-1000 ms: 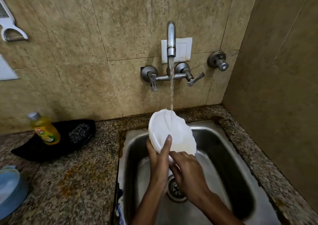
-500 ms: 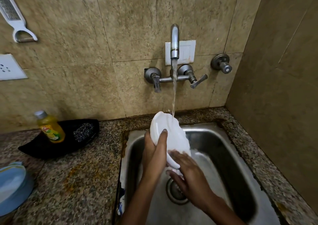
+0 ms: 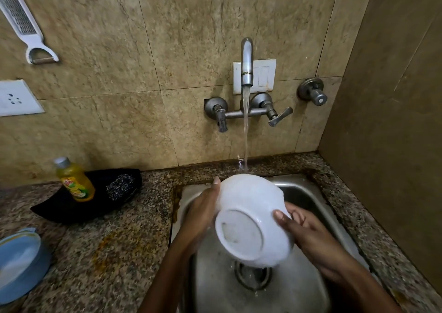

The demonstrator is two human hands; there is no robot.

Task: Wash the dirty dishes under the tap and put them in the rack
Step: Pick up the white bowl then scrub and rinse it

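A white bowl (image 3: 248,207) is tilted over the steel sink (image 3: 311,193), its round base turned toward me and its far rim up under the water stream (image 3: 245,133) from the wall tap (image 3: 246,59). My left hand (image 3: 201,214) holds the bowl's left side, one finger straight up along the rim. My right hand (image 3: 311,236) grips the right side, thumb on the outer wall and fingers curled behind. Water drips from the bowl onto the drain (image 3: 253,277). No rack is in view.
On the granite counter (image 3: 119,241) left of the sink lies a black tray (image 3: 71,207) with a yellow soap bottle (image 3: 74,181) and a steel scrubber (image 3: 119,186). A blue container (image 3: 19,262) sits at the left edge. A side wall (image 3: 394,145) closes the right.
The bowl has been turned from edge-on to base toward me. My right hand moved from under the lower rim to the right side, and my left hand slid further round the left side.
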